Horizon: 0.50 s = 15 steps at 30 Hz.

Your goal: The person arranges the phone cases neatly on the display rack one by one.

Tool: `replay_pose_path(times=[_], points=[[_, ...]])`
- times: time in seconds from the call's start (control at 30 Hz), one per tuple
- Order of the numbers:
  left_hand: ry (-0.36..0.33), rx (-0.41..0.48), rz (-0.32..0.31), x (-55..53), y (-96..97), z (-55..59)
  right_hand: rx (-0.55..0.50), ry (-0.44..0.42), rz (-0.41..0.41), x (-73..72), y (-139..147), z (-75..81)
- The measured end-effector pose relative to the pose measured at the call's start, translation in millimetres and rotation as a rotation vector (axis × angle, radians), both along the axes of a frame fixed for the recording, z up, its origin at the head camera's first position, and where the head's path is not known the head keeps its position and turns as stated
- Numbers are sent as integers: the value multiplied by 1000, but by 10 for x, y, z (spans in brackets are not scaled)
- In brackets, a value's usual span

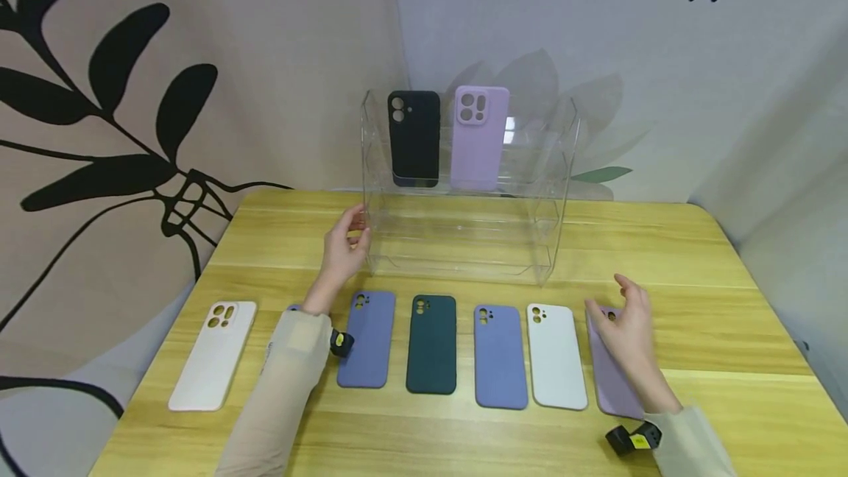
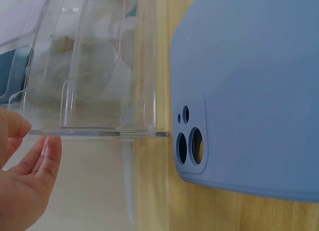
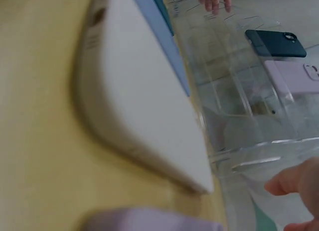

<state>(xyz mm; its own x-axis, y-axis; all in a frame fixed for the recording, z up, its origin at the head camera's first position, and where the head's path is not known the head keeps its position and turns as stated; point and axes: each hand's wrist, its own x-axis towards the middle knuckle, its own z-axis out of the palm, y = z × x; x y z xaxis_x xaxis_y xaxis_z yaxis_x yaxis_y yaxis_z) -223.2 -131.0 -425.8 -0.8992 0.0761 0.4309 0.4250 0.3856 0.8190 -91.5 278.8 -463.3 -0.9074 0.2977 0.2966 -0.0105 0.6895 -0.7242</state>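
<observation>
A clear acrylic rack stands at the back of the table. In it a black phone case and a lilac phone case lean upright side by side. My left hand is at the rack's left side; its fingertips grip the side panel's edge, also visible in the left wrist view. A blue phone case lies just in front of that panel. My right hand hovers with thumb and fingers apart over a purple phone case, partly covering it, away from the rack.
Across the table front lie a pale pink case, a dark green case, another blue case and a white case. My left sleeve nearly hides one more case. A leaf-patterned curtain hangs behind.
</observation>
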Motion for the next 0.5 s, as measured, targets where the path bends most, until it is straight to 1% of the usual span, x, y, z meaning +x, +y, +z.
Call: replay_pose_path(times=[0.07,0.13,0.2,0.37,0.43,0.5], points=[[9,3,-5,51,28,80,14,-32,-6,38,28,-33],[22,15,-9,78,46,124,30,-47,-13,71,53,-67],[25,2,-1,51,37,86,45,-55,-9,108,74,-95],[12,-5,5,-75,-18,-98,90,-69,-14,187,123,-144],[3,3,1,-99,-32,-133,112,-89,-18,207,136,-154],[-5,8,-3,-108,-40,-144,132,-116,-21,217,144,-162]])
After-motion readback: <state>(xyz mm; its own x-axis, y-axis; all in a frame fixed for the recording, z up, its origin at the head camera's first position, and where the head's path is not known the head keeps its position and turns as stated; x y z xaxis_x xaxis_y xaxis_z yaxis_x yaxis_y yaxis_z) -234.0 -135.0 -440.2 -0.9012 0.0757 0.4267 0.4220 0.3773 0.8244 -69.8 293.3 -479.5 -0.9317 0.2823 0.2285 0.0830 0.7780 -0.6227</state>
